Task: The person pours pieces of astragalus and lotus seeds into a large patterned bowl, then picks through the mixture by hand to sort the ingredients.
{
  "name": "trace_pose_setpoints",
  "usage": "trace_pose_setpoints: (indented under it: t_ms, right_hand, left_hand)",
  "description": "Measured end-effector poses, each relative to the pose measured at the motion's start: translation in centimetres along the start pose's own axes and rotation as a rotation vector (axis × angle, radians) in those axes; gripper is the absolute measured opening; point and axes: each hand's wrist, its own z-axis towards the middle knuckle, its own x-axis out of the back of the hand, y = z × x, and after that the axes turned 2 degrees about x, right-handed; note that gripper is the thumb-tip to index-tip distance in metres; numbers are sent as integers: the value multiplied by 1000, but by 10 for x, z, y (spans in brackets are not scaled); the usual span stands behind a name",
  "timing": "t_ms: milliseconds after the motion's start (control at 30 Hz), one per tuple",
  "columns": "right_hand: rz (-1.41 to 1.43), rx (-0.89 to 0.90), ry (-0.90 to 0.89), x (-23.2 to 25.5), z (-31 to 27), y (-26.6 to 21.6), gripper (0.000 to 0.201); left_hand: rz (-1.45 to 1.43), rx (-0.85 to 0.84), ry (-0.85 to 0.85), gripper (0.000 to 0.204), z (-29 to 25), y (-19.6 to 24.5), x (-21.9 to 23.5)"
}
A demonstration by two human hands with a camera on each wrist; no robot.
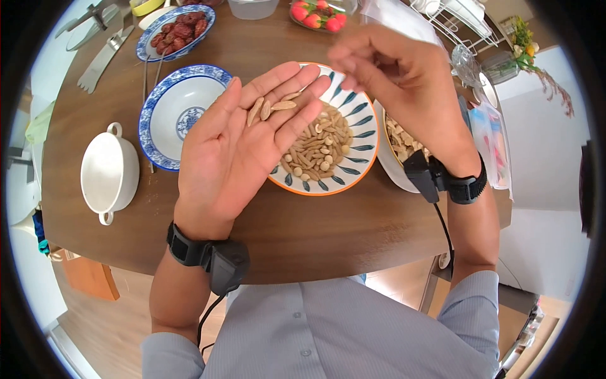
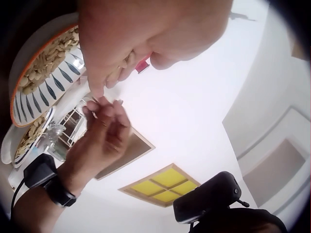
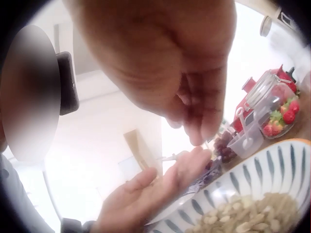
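Wide and flat, the left hand [image 1: 230, 148] lies palm up with its fingers extended, bearing a few slender brown pieces [image 1: 283, 105] loosely near the base of the fingers, none of them gripped. Close to its fingertips hovers the right hand [image 1: 404, 88], fingers bent toward the thumb in a narrow shape; it is blurred in the head view, and whether anything sits between thumb and fingers cannot be told. Both hands are raised above the brown table [image 1: 271, 246], the left fingers overlapping the near view of an orange-rimmed bowl [image 1: 368, 142] with dark leaf-like marks, which holds many similar brown pieces mixed with small round pale ones [image 1: 305, 177]. Left of it stands a blue-and-white bowl [image 1: 167, 114], with chopsticks [image 1: 144, 82] at its side, and farther left a white two-handled bowl [image 1: 110, 170]. Dark red wrinkled fruit [image 1: 180, 35] fills a patterned dish [image 1: 143, 47] toward the far side, bright red fruit [image 1: 310, 20] sits in a clear container, and pale flat pieces [image 1: 404, 142] lie in another bowl beneath the right hand's side of the view
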Motion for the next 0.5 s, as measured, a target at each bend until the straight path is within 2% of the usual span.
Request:
trace_pose_setpoints:
  t_ms: [33, 67, 100, 167, 200, 267, 300, 367, 467, 500]
  right_hand:
    - [-29, -97, -68, 4, -1, 1, 15]
    - [-111, 64, -96, -2, -6, 18, 19]
    - [-103, 73, -88, -6, -7, 17, 19]
    - [-208, 156, -321, -12, -15, 13, 29]
    - [-197, 116, -436, -11, -14, 8, 40]
    - [-190, 179, -379, -25, -20, 15, 41]
    - [-192, 244, -321, -31, -23, 18, 43]
    - [-202, 264, -328, -37, -24, 19, 46]
    - [-202, 313, -322, -39, -22, 16, 45]
    - [-227, 260, -406, -36, -20, 12, 47]
  left_hand:
    - [8, -39, 19, 61, -1, 3, -2]
    - [21, -47, 22, 61, -2, 8, -5]
    - [51, -68, 28, 60, -3, 12, -9]
    - [85, -84, 42, 58, -7, 21, -15]
    - [179, -137, 114, 57, -11, 26, -17]
    - [418, -231, 223, 52, -22, 38, -15]
    - [423, -225, 219, 52, -27, 47, -10]
    - [607, -255, 300, 46, -36, 62, 4]
    - [667, -254, 365, 47, -43, 69, 9]
    - [690, -254, 394, 47, -45, 70, 10]
